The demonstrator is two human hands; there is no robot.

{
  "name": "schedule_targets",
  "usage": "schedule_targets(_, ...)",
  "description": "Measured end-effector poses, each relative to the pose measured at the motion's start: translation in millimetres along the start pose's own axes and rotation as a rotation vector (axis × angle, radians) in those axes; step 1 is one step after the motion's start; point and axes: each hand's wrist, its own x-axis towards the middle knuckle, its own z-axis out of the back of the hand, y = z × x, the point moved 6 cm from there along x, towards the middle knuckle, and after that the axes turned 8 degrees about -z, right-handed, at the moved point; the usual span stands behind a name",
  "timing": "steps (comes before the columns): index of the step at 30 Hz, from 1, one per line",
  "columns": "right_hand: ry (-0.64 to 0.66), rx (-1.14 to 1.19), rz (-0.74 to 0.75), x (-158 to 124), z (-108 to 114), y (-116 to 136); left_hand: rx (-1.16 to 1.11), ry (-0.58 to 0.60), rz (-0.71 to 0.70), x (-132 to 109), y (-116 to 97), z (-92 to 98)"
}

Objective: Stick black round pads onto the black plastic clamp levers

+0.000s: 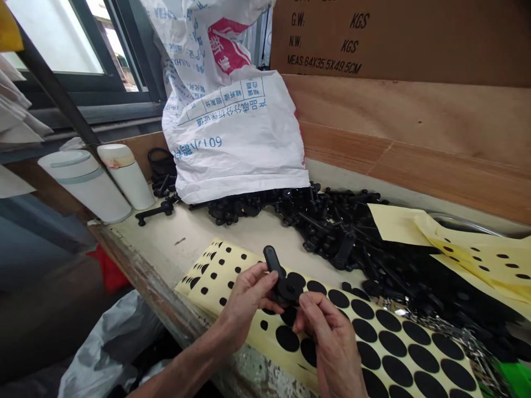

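My left hand [249,296] grips a black plastic arm with a round disc end [286,284], its narrow end pointing up and away. At the disc's right edge, my right hand [327,337] is closed in a pinch. Whether its fingertips hold the disc's rim or a small piece against it, I cannot make out. Beneath both hands lie yellow backing sheets [265,345] carrying black round stickers [365,329], with large discs on the right and small dots [213,275] on the left.
Behind, black plastic parts [327,221] spill from under a white woven sack [240,132]. Two white flasks [89,182] stand at left. More yellow sheets [477,249] lie at right, near small metal pieces [448,329]. A cardboard box [398,38] and wooden board [415,130] form the back.
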Motion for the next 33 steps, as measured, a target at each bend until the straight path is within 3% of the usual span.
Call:
schedule_targets(9,-0.046,-0.023,-0.037,-0.7,-1.9,-5.5,-0.035,-0.056,-0.029,-0.3,0.4,2.7)
schedule_targets(33,-0.08,-0.091,0.011,3.1,-1.3,-3.4,-0.046,-0.07,-0.025,-0.7,1.0,4.2)
